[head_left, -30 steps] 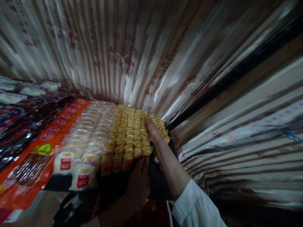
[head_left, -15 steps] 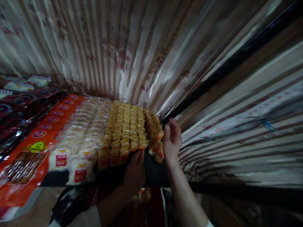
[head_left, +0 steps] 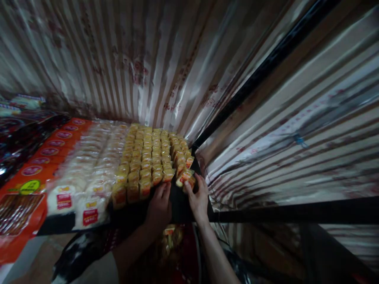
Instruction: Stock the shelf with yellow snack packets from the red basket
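Small clear-wrapped yellow snack cakes stand in tight rows on a dark shelf. My left hand is at the front of these rows, its stretched fingers touching the nearest wrapped cakes. Beside them, a separate rightmost row leans at an angle. At its front end lies a tilted wrapped cake with an orange-red label. My right hand has thumb and fingers closed around this cake; part of it is hidden behind the fingers.
Left of the cakes are rows of white round packs with red labels, then orange packets and dark shiny packets. Striped plastic sheeting hangs behind and to the right, with a dark frame bar. Below the shelf a container holds more wrapped cakes.
My right hand has come down and left from beside the rightmost row and closed on its front cake. My left hand stays at the rows' front. The whole view has shifted.
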A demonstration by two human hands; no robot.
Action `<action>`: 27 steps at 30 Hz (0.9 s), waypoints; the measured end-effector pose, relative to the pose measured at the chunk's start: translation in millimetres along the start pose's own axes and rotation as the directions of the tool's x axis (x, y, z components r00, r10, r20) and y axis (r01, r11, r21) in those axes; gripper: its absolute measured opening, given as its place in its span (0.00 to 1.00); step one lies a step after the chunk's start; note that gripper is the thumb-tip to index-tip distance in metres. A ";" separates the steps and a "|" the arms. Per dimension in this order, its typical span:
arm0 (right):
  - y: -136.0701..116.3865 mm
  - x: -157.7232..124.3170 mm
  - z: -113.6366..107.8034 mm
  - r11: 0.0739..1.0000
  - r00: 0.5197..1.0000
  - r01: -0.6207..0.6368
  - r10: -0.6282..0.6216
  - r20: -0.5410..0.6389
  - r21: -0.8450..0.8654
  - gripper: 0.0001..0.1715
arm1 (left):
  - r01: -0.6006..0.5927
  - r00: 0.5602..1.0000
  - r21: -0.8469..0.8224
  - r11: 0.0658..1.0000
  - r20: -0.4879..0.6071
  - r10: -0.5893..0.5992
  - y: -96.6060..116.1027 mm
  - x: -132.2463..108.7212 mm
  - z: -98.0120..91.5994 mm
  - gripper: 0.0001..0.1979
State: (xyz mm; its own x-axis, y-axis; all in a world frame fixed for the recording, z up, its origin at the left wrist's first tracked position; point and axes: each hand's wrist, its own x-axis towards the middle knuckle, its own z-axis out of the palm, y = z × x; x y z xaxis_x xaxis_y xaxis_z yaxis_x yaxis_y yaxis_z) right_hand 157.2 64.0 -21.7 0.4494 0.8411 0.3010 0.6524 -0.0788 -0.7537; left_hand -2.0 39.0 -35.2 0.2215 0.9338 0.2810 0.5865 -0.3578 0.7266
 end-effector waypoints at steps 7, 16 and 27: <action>-11.7 5.2 8.8 0.947 0.978 0.200 -0.210 -0.014 -0.251 0.30 | -0.059 0.998 -0.018 0.998 0.009 0.059 -0.4 -0.3 1.9 0.27; -26.9 11.7 13.5 0.994 0.998 0.058 -0.054 0.036 -0.092 0.29 | -0.069 0.995 -0.068 0.995 0.073 0.074 1.7 1.8 0.2 0.28; -36.7 13.9 13.4 0.963 0.974 0.187 -0.155 0.168 -0.194 0.29 | -0.091 0.991 -0.320 0.943 0.065 0.118 -2.6 9.5 26.2 0.28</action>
State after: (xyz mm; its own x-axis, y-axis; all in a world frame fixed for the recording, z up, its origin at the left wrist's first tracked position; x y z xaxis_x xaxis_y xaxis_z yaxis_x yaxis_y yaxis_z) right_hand 131.3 85.7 2.3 0.2338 0.9207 0.3123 0.8307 -0.0223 -0.5562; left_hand 19.0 48.9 -50.8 0.3390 0.8834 0.3235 0.2840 -0.4239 0.8600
